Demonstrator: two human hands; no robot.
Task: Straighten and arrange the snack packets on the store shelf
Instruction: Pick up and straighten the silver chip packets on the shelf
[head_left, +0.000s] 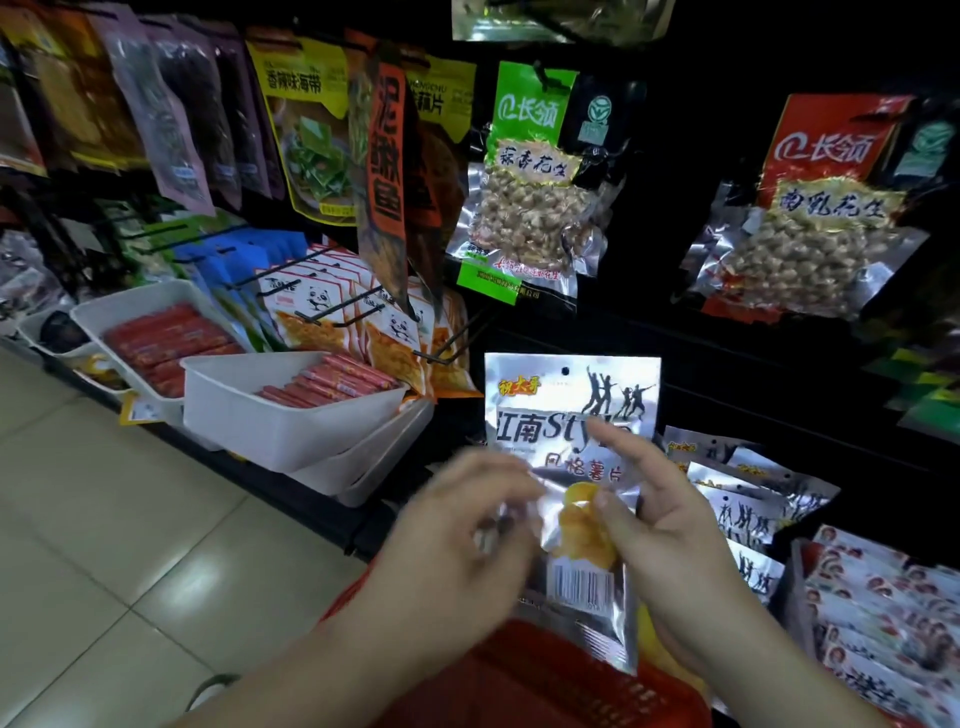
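Note:
A silver chip packet (571, 400) with black dancing figures and a barcode stands upright in front of the dark lower shelf. My right hand (670, 525) grips its right side, thumb and forefinger lying across the front. My left hand (462, 535) is motion-blurred at the packet's left edge, its curled fingers pinching the foil. Several matching silver packets (737, 488) lie overlapped in a row on the shelf just right of my hands.
A red basket (550, 686) sits below my hands. White trays (270, 415) of red sausages stand at the left above the tiled floor. Green (524, 208) and red (815, 223) peanut bags hang above on hooks. Printed packets (883, 613) fill a bin at the right.

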